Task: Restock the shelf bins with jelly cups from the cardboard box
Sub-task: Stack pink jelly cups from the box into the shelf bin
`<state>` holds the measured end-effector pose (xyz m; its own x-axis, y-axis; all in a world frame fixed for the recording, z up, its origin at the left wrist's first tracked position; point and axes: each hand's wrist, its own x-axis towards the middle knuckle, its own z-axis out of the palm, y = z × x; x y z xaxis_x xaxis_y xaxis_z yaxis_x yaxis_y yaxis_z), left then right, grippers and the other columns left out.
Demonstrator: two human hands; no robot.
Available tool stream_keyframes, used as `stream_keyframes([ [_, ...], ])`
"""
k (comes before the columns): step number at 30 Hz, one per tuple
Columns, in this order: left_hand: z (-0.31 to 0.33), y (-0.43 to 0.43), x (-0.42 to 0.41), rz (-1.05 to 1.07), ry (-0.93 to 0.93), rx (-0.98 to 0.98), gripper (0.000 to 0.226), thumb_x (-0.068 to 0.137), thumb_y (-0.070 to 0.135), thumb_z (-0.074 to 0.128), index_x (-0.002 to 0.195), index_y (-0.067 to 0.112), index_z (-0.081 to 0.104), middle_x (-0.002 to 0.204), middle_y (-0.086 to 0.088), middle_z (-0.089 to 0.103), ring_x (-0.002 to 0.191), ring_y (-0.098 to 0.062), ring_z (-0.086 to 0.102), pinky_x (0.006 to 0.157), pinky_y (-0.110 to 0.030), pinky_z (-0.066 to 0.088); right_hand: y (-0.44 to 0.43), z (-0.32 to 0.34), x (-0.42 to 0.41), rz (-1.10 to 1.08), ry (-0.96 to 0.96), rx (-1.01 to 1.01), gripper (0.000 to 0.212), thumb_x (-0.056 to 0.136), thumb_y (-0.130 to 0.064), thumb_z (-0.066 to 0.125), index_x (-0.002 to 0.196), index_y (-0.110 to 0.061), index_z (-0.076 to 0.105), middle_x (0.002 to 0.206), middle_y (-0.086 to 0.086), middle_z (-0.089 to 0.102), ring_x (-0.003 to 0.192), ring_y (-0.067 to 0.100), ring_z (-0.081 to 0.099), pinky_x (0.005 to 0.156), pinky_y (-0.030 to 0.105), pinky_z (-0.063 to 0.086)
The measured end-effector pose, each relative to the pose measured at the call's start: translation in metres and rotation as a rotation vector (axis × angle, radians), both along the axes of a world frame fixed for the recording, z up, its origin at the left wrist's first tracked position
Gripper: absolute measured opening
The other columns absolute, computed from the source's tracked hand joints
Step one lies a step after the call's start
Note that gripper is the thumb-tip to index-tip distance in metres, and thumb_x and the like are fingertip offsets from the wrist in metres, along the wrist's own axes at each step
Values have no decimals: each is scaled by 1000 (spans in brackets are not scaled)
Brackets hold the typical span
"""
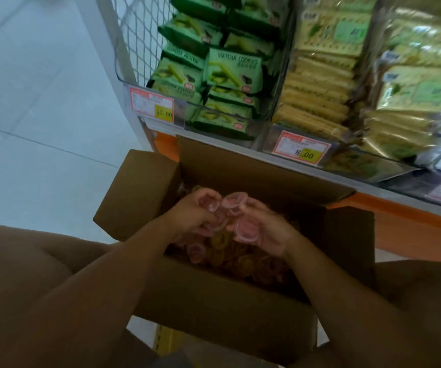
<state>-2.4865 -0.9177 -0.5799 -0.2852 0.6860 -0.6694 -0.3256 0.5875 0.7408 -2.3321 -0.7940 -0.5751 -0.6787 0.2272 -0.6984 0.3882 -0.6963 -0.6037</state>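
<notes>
Both hands, left hand [195,212] and right hand [263,229], grip pink jelly cups [236,205] above the cardboard box [222,306]. Light, slick plastic; best cupped from below in loosely curled fingers.

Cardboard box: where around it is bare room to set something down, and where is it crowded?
Bare tiled floor lies left of the cardboard box, between the white shelf post and the person's knee. Crowded: jelly cups cover the box's inside; matcha cookies and crackers pack the bins above.

One cardboard box [227,309], two hands [195,212] [264,229], two legible price tags [151,106] [300,147], jelly cups [240,261] beyond counting.
</notes>
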Motion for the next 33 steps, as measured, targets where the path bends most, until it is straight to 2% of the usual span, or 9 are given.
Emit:
stream_keyframes([
  [5,54,1,1,-94,231,106,42,75,1,77,107,23,63,105,-2,62,92,-19,63,72,-35,59,-3,50,13,47,65,93,45,82,-23,65,126,-21,54,112,11,68,86,28,70,63,36,58],
  [9,94,5,7,-125,358,157,44,76,4,79,113,14,59,101,-2,61,79,-11,60,58,-21,54,-5,87,9,51,97,147,39,94,-36,54,129,-19,54,115,13,65,84,28,69,62,36,56],
  [12,126,11,8,-152,454,204,47,71,15,85,110,20,60,102,1,62,78,-8,63,56,-13,50,-4,116,6,9,108,261,32,96,-29,56,125,-16,58,109,16,68,76,28,70,50,30,52],
  [15,168,14,5,-155,462,221,42,74,12,83,107,23,60,100,2,62,62,0,66,52,-19,53,-1,155,3,23,151,383,25,96,-25,58,117,-15,65,101,18,70,75,26,69,51,30,52],
  [18,220,17,-7,-187,563,271,43,70,17,85,103,31,61,111,-1,60,84,-15,69,65,-38,61,4,200,-3,25,197,498,26,93,-31,62,116,-19,67,100,16,72,75,26,69,59,34,55],
  [21,281,19,-24,-233,715,300,47,71,21,84,108,35,58,113,4,59,98,-17,65,77,-39,60,7,252,-16,4,221,657,24,93,-32,63,114,-20,66,100,12,73,79,28,72,65,38,57],
  [26,375,12,-51,-151,836,435,41,76,17,81,107,33,60,107,8,56,91,-17,63,80,-42,59,17,347,-48,12,330,969,21,90,-27,67,105,-13,62,105,12,69,79,24,71,70,42,59],
  [29,416,7,-69,-58,850,536,40,74,13,83,103,32,62,107,9,55,81,-16,63,73,-45,61,25,408,-68,33,355,1153,25,90,-23,68,109,-9,61,104,14,66,66,15,66,53,28,48],
  [33,445,7,-95,74,941,589,40,73,15,83,101,34,62,113,17,57,91,-15,65,73,-43,61,55,472,-106,111,321,1498,8,90,-30,67,96,-29,72,79,-6,69,63,8,63,56,24,50],
])
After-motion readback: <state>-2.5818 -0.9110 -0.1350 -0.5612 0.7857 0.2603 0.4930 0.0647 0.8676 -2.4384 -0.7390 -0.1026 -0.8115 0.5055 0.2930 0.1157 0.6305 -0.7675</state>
